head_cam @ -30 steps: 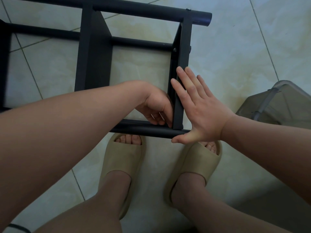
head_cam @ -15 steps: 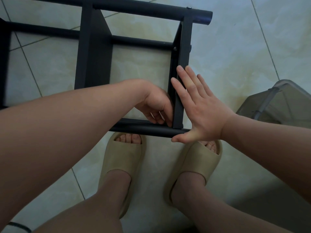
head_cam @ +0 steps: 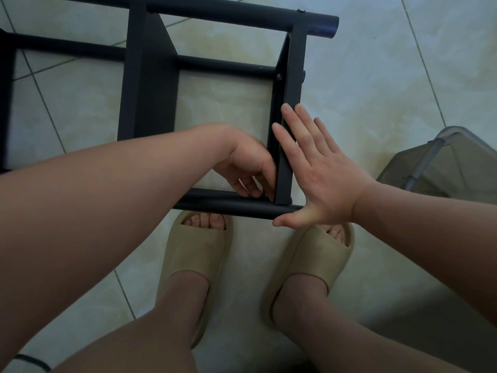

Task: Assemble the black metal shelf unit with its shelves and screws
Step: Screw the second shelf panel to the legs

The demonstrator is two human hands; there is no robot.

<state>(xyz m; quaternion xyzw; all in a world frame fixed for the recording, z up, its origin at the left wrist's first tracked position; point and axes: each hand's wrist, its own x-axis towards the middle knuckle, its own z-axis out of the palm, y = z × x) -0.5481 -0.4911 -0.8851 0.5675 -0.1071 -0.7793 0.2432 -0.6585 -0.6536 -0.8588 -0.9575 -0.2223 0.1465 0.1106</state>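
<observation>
The black metal shelf unit (head_cam: 150,84) lies on its side on the tiled floor, its round tubes running left to right. A black shelf panel (head_cam: 291,84) stands on edge at the right end, between the far tube (head_cam: 242,16) and the near tube (head_cam: 236,207). My right hand (head_cam: 320,170) presses flat against the panel's outer face, fingers spread, thumb on the near tube. My left hand (head_cam: 250,165) reaches inside the frame, its fingers curled at the panel's lower inner corner; what they pinch is hidden. A screw head (head_cam: 279,76) shows on the panel's inner side.
A second black panel (head_cam: 149,76) stands further left in the frame. A translucent grey plastic bin (head_cam: 457,162) sits at the right. My feet in beige slides (head_cam: 199,254) stand just in front of the near tube.
</observation>
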